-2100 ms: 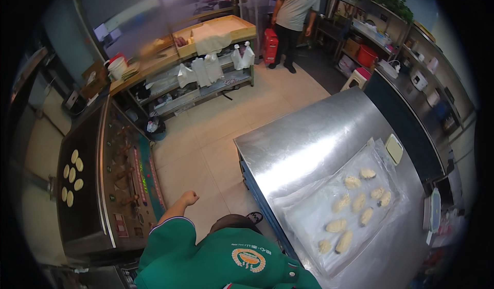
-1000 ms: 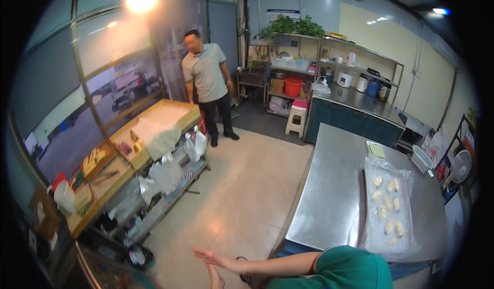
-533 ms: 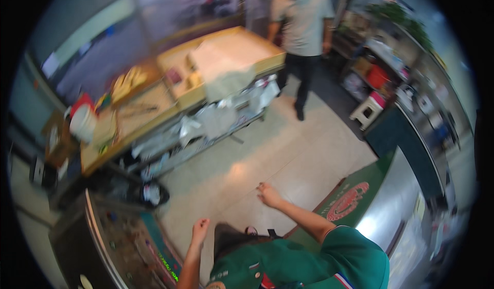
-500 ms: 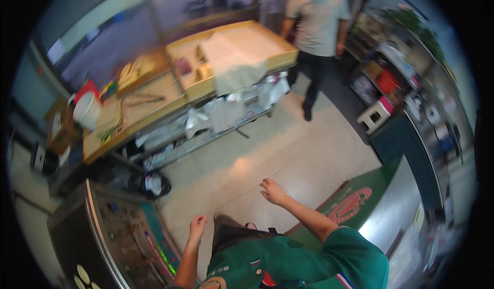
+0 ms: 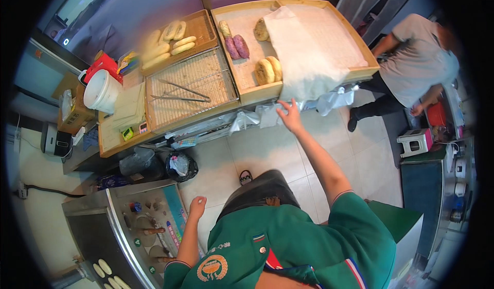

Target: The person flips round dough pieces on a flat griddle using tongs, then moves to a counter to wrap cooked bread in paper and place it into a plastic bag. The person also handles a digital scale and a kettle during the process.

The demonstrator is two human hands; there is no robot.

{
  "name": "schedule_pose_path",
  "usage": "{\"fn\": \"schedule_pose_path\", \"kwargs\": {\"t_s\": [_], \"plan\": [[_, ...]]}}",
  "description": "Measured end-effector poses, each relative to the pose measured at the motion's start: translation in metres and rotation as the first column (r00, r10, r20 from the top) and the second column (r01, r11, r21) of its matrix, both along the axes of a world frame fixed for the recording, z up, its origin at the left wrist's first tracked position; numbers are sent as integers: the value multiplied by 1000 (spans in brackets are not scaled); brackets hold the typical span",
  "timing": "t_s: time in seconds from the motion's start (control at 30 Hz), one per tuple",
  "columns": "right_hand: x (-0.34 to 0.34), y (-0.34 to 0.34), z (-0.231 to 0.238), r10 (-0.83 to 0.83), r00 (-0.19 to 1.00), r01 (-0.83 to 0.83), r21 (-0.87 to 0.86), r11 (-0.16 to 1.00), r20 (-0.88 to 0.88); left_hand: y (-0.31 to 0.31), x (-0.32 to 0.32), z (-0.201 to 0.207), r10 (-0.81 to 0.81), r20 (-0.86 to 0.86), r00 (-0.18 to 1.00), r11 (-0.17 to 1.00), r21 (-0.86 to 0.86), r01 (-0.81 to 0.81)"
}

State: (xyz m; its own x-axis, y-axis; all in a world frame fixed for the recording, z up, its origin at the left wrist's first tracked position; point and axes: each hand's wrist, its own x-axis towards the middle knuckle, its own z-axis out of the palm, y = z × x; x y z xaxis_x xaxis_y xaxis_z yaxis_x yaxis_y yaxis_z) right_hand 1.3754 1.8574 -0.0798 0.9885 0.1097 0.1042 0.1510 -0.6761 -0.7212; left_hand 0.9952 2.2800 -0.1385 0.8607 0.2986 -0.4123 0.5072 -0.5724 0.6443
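My right hand (image 5: 291, 117) reaches forward with its fingers apart and nothing in it, close to the front edge of a wooden tray (image 5: 257, 94). White cloth (image 5: 303, 52) covers the tray's middle and hangs over its front. Round browned breads (image 5: 265, 73) and purple oblong buns (image 5: 237, 47) lie in its left part. Left of that tray, metal tongs (image 5: 182, 91) rest on a wire rack (image 5: 216, 73); behind them, pale oblong breads (image 5: 172, 31) fill a brown tray (image 5: 203, 21). My left hand (image 5: 197, 206) hangs low with curled fingers and no visible object, beside a metal oven (image 5: 110, 206).
A white bucket (image 5: 103, 91) and a red container (image 5: 104, 69) stand at the counter's left end. Below is a black-lined bin (image 5: 181, 166). A person in a grey shirt (image 5: 422, 57) stands at the right, near a white stool (image 5: 415, 142) and a red bucket (image 5: 436, 114).
I have come closer to the counter. My right hand has stretched forward to the tray's front edge. The other person has moved right and now bends over. My left hand stays low.
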Motion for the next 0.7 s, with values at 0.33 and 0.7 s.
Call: {"fn": "schedule_pose_path", "kwargs": {"t_s": [0.33, 0.7], "plan": [[76, -121, 79, 32, 991, -28, -31, 999, 132, 2, 82, 2, 359, -73, 930, 931, 98, -352], [303, -111, 238, -71, 586, 401, -213, 891, 807, 3, 150, 36, 561, 56, 826, 768, 338, -544]]}}
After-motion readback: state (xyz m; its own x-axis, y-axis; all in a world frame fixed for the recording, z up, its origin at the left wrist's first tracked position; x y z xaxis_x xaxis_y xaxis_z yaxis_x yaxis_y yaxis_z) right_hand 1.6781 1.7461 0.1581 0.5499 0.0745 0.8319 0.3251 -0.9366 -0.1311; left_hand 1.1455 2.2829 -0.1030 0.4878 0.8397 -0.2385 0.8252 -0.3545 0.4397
